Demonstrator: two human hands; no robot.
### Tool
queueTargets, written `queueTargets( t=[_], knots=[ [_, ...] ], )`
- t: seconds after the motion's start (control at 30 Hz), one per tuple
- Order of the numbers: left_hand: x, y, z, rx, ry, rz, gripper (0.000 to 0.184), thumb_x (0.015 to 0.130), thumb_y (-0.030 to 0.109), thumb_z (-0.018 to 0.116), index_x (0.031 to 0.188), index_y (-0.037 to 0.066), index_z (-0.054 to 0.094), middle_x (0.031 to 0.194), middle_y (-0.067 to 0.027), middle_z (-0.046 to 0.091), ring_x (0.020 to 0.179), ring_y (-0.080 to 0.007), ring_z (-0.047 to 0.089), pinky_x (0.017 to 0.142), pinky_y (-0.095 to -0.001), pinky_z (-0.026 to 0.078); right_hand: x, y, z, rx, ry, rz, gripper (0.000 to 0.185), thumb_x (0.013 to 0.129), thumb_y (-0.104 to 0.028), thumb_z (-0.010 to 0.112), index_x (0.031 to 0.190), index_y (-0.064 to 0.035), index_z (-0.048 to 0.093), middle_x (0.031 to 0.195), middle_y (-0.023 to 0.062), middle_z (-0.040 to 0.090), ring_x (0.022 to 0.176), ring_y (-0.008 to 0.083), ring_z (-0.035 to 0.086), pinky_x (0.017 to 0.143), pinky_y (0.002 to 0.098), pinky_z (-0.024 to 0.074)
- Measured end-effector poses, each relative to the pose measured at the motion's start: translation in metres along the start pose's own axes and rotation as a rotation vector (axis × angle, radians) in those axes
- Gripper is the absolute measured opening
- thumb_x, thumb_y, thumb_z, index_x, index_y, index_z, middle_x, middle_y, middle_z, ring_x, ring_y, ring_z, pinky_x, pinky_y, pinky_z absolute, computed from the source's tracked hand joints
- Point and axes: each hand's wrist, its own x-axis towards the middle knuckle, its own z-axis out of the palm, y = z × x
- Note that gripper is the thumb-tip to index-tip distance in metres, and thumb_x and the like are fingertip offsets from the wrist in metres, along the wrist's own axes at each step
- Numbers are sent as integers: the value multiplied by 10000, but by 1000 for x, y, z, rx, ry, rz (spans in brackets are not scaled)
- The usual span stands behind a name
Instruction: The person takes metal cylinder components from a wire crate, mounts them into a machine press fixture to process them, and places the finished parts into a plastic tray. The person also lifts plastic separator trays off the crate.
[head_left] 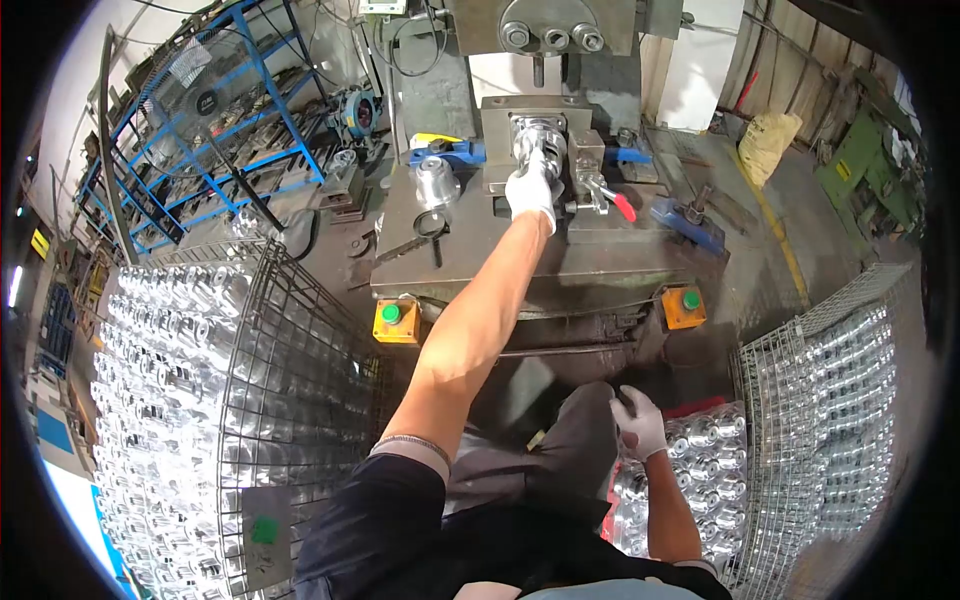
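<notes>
My left hand (532, 188), in a white glove, reaches out to the press and is closed on a shiny metal part (540, 140) that sits in the steel fixture (497, 125). The press ram (538, 70) hangs above it. Down by my right knee is my right hand (640, 422), also gloved, its fingers apart with nothing between them, beside a red crate of metal parts (708, 455). Another metal part (436, 182) stands on the press table (460, 262), left of the fixture. A red-handled clamp (622, 205) lies right of the fixture.
Orange boxes with green buttons (391, 315) (685, 308) flank the table's front edge. A wire cage (290, 330) full of metal parts stands at the left, another wire cage (775, 400) at the right. A fan (205, 100) and blue shelving (262, 60) are behind left.
</notes>
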Motion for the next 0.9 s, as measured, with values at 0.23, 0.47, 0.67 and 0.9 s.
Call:
queueTargets(
  t=[0.23,0.47,0.67,0.9],
  knots=[
    [14,11,12,-47,101,-102,572,756,426,738,1141,47,550,1158,-114,529,998,-245,531,737,-360,554,80,-78,-11,-147,348,-559,371,869,-153,554,1209,-17,490,1250,198,474,1111,370,476,926,441,409],
    [36,14,-5,79,-4,-203,453,788,404,709,1054,60,586,1020,-108,580,846,-240,571,629,-389,538,293,-126,-14,-595,655,-776,436,792,-107,568,1206,-7,471,1059,178,563,969,329,553,827,411,456],
    [37,14,-7,100,-194,-111,550,791,478,683,1108,41,578,1069,-136,582,867,-238,576,709,-396,511,367,-121,-13,-660,582,-634,449,824,-115,517,1257,-27,438,882,167,620,765,351,615,688,436,501],
    [-72,52,-76,1046,-211,493,513,880,387,559,1154,-47,543,1164,-249,564,1082,-357,550,933,-358,415,241,-135,-36,-774,572,-821,414,752,-26,563,1163,-27,509,1123,150,544,1023,336,522,868,394,438]
  ],
)
